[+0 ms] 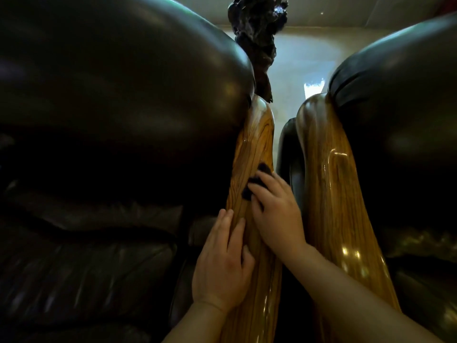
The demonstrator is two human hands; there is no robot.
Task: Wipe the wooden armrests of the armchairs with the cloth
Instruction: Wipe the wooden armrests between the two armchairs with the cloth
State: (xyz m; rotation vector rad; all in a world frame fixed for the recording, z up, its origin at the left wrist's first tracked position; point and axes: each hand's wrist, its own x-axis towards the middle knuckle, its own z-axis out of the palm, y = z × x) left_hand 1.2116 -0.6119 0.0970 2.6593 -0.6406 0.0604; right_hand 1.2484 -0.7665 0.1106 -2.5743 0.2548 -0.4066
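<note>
The right hand's fingers (259,188) are curled down on a small dark cloth (249,188), pressing it flat against the top of the wooden armrest (247,144) of the left armchair (111,95). Only a scrap of the cloth shows past the fingertips; the rest lies hidden under the right hand (277,214). Just below it, the left hand (222,263) rests on the same armrest with nothing in it, its fingers together and stretched along the left edge of the wood, the thumb lying on the top face. The two hands sit close, the left a little nearer the person, the bare forearms running down out of view.

The armrest is glossy, with strong grain, and rises toward the rounded dark leather back of its chair. Beside it, across a narrow gap, stands the matching wooden armrest of the right armchair (333,194), shiny with highlights, nothing touching it. Beyond the gap a dark, gnarled object (257,33) stands against the pale floor (296,58).
</note>
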